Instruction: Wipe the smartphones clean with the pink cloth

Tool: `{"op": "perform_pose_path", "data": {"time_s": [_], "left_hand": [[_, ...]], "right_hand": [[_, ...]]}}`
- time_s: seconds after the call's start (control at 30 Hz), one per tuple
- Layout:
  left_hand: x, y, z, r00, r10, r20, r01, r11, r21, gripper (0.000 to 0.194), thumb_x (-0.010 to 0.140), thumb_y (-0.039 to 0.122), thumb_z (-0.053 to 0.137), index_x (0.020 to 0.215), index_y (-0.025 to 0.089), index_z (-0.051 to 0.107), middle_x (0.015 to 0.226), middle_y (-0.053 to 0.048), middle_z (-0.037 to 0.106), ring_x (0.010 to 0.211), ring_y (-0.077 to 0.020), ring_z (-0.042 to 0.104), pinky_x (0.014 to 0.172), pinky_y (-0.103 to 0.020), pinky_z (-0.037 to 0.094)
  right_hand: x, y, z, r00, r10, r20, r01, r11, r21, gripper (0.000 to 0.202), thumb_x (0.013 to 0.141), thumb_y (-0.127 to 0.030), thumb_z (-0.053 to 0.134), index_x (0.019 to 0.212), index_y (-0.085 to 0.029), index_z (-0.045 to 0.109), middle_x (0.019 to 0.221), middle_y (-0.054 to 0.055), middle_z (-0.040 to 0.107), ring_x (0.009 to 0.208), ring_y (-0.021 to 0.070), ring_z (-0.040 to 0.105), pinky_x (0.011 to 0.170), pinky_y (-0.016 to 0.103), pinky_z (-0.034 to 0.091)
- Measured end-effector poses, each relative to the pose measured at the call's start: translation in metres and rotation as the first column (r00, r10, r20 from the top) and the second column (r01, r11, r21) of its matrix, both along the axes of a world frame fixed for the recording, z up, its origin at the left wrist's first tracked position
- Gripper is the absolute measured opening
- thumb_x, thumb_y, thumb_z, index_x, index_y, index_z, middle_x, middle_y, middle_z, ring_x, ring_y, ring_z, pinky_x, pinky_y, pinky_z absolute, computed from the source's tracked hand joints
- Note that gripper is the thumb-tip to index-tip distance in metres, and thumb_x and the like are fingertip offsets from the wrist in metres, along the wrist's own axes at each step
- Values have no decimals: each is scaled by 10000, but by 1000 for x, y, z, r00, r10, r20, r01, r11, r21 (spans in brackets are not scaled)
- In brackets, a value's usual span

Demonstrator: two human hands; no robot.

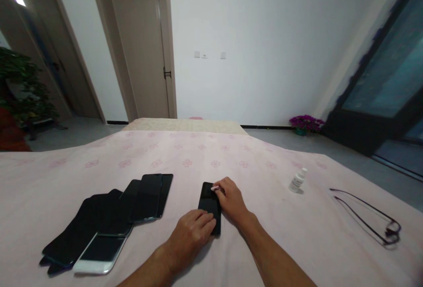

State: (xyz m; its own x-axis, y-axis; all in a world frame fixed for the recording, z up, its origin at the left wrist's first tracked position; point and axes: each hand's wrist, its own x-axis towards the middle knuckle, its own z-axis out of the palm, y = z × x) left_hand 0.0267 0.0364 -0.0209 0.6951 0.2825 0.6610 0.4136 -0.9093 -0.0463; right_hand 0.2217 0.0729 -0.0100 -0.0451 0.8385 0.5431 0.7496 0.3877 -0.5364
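On the pink surface, the left hand overlies a phone, grip unclear, while the right hand pinches a pale scrap, apparently wiping, next needing steady pressure.

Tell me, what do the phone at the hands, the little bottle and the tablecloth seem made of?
The phone: probably a glass face, smooth, black, with faint sheen. The bottle: likely plastic, opaque and white, though its finish is hard to judge. The tablecloth: seemingly fabric, matt pink with printed-looking flowers, given its faint creases.
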Motion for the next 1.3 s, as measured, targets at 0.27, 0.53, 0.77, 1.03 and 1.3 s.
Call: {"op": "perform_pose_path", "data": {"time_s": [0.27, 0.53, 0.77, 1.03, 1.3], "left_hand": [[0, -2, 2, 999, -12, -40, 13, 999, 30, 175, 926, 236, 568, 1052, 135, 638, 992, -92, 732, 875, -217, 682, 774, -344, 597], [0, -7, 8, 998, 5, -59, -3, 999, 34, 157, 934, 188, 527, 1031, 135, 640, 965, -94, 725, 842, -214, 675, 745, -347, 594], [1, -11, 1, 995, 37, -95, -38, 999, -10, 153, 923, 172, 537, 1041, 149, 632, 994, -93, 717, 847, -219, 665, 726, -352, 591], [1, -12, 5, 993, 25, -118, -31, 998, -45, 145, 886, 176, 614, 1025, 144, 638, 1020, -80, 718, 879, -217, 669, 754, -344, 593], [-1, -13, 5, 986, 20, -164, -40, 991, -125, 219, 857, 201, 671, 1068, 156, 631, 1072, -72, 712, 937, -229, 665, 804, -377, 597]], "right_hand": [[-2, 0, -4, 1000, 15, -27, -15, 1000, -9, 172, 869, -110, 534, 874, -216, 669, 872, 38, 624, 868, 199, 572, 791, 329, 446], [-10, 4, 1, 994, 97, -39, -99, 994, -42, 178, 871, -106, 553, 875, -226, 685, 883, 24, 636, 874, 189, 581, 801, 321, 444], [-19, 0, -1, 980, 194, -33, -196, 980, -48, 174, 876, -106, 570, 895, -235, 685, 896, 13, 642, 877, 179, 584, 806, 308, 445], [-17, 4, -3, 1000, -14, -15, 14, 998, -53, 170, 876, -84, 554, 883, -205, 674, 903, 50, 626, 896, 200, 561, 834, 328, 433], [-16, -10, 2, 974, 228, -9, -228, 969, -91, 194, 842, -73, 575, 867, -230, 686, 888, 7, 642, 883, 167, 578, 813, 287, 433]]}}
